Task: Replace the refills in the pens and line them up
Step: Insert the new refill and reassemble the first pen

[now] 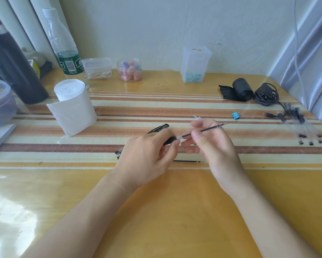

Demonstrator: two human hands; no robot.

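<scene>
Swap underway: our left hand (147,157) grips the black plastic pen barrel (170,140), right hand (212,146) pinches its thin dark refill (208,129), half-in, left of the blue binder clip (236,115). The clear pens (301,125) right of clip look undone.

Glossy yellow table (175,211), striped mat (156,108), pale wall (137,25), daylight glare

Back row: water bottle (64,43), cotton-swab box (97,68), round jar (129,70), clear tub (195,64). Left: paper roll (73,107). Right: black bag roll (242,89), blue binder clip (235,115).
</scene>
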